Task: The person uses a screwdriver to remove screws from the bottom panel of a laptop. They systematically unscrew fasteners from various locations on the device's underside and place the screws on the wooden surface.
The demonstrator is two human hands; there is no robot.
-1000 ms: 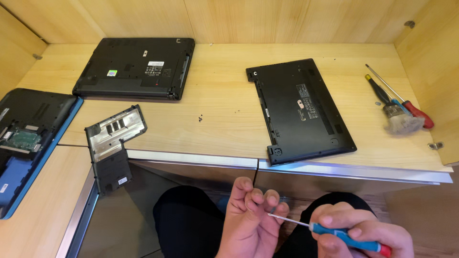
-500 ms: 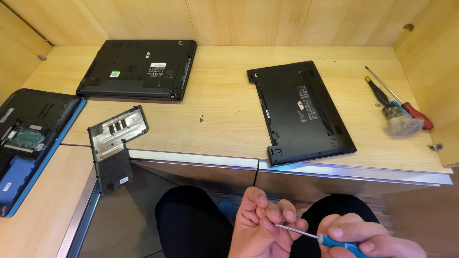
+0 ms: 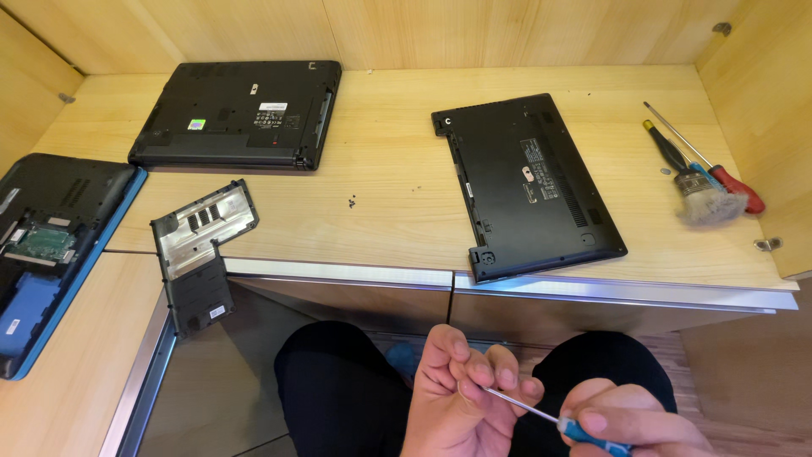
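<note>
Three laptops lie base-up on the pale wooden desk, as seen from a head-worn camera. At the left edge, a blue-trimmed laptop sits with its service bay uncovered and a green circuit board showing. Just beside it, a detached black access panel hangs over the front edge of the desk. A closed black laptop rests near the back-left corner. A few tiny dark screws lie loose mid-desk, and a slim black laptop is angled toward the front edge, right of centre. Near the right edge sit a red-handled screwdriver, a black-and-yellow-handled screwdriver and a small dusting brush.

Below the desk's front edge, over the person's lap, the left hand has its fingertips pinched closed around the tip of a blue-handled precision screwdriver; whether a screw sits between those fingers cannot be told. The right hand is closed around the blue handle at the bottom of the frame.

Judged from this grip, the step goes best with the shaft kept steady, the fingertips light on the tip, and the work held over the desk instead of the lap, where a dropped screw could be lost.
</note>
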